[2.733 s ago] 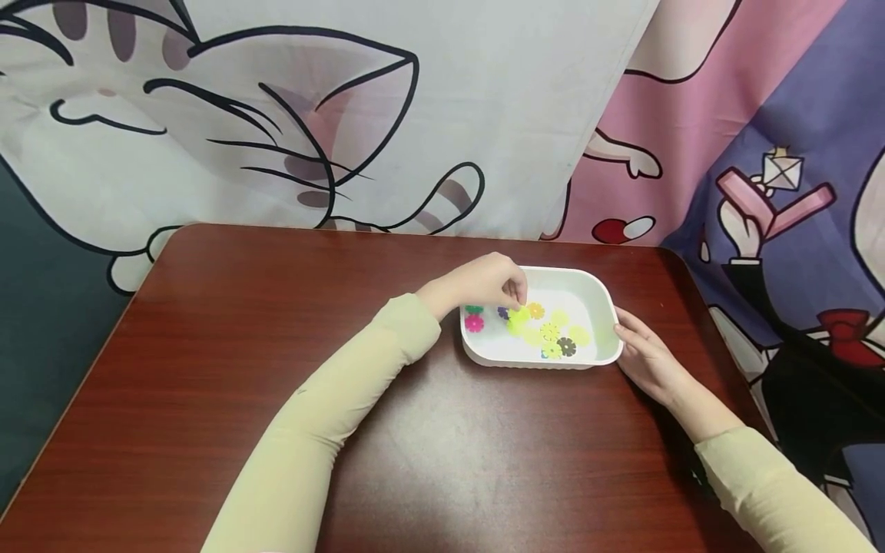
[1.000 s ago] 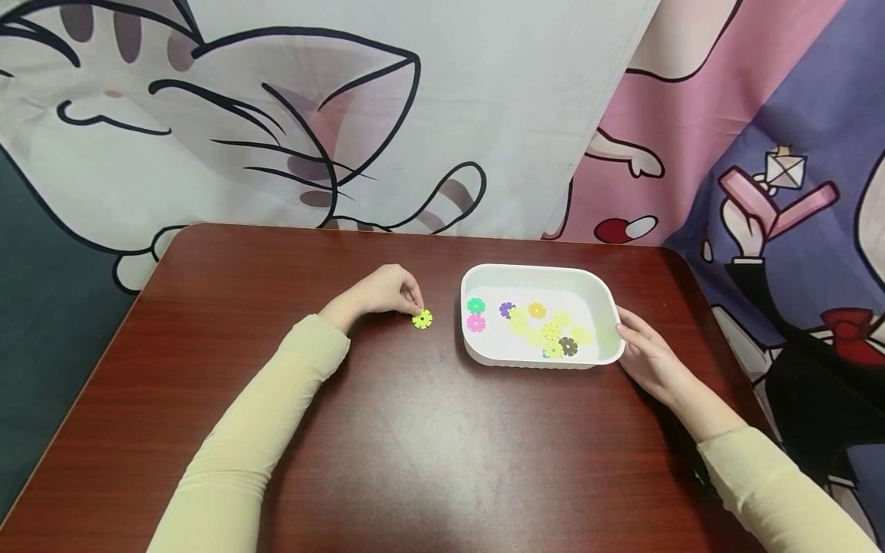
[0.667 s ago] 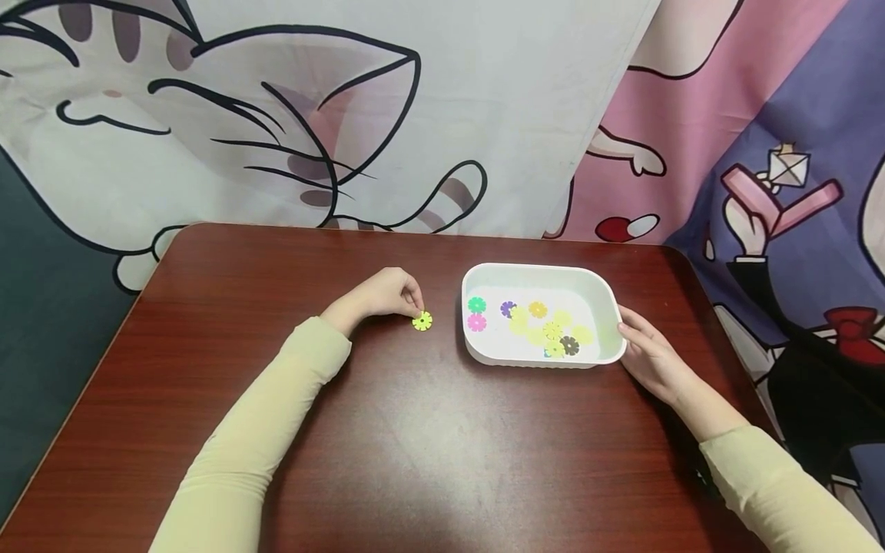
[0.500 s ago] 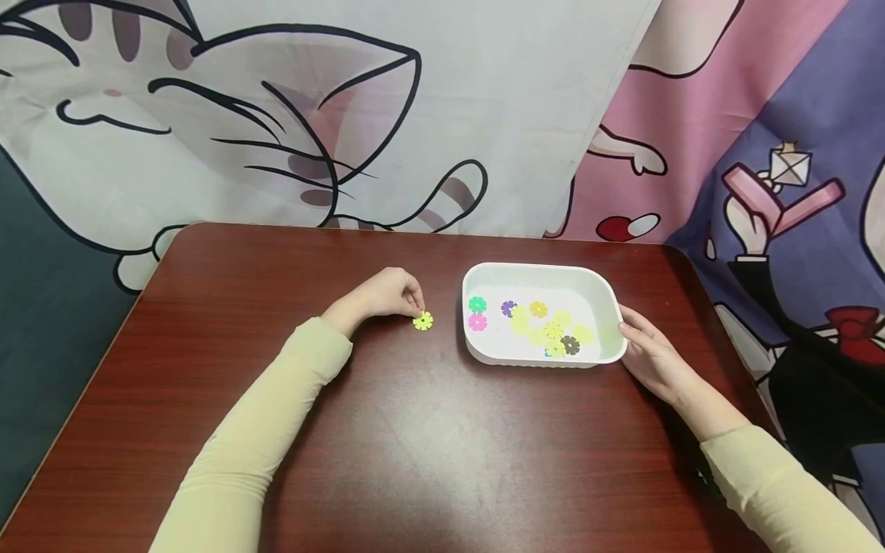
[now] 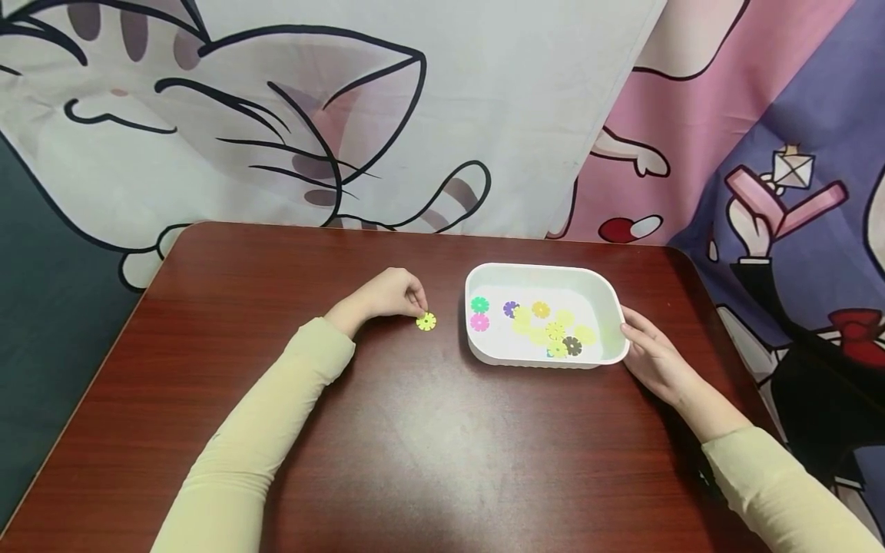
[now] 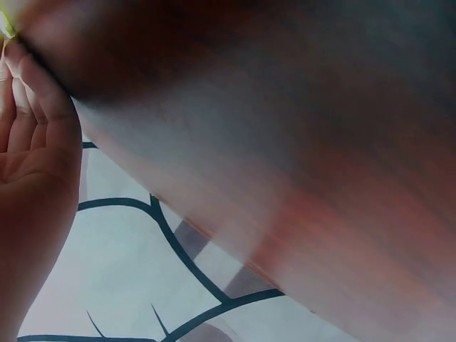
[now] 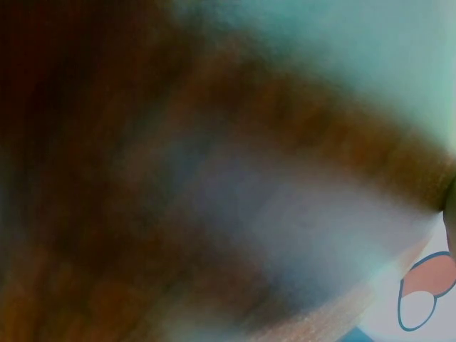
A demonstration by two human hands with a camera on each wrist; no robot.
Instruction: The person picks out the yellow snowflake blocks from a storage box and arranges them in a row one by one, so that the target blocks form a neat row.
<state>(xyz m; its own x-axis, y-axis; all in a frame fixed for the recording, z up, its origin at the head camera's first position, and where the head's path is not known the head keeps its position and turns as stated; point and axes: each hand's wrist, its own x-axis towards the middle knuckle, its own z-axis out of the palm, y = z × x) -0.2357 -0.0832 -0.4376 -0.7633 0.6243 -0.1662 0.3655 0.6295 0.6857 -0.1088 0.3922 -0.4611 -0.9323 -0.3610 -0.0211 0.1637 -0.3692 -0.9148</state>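
Observation:
My left hand pinches a small yellow flower-shaped disc between thumb and fingertips, low over the table left of the tray. In the left wrist view, a sliver of the yellow disc shows at the fingertips, the other fingers curled in. At its right end, a white plastic tray is gripped by my right hand, thumb at the rim. Several flower discs lie in the tray: a green disc, a pink disc, an orange disc, a dark disc, a purple disc and overlapping yellow ones.
The brown wooden table has rounded far corners. Right behind it hangs a printed cloth with a cartoon cat, continuing in pink and blue on the right. The right wrist view is mostly blurred.
My left hand has left the tray and come left with the yellow disc between its fingers. Over the last second it has hardly moved. The right hand stays on the tray's end.

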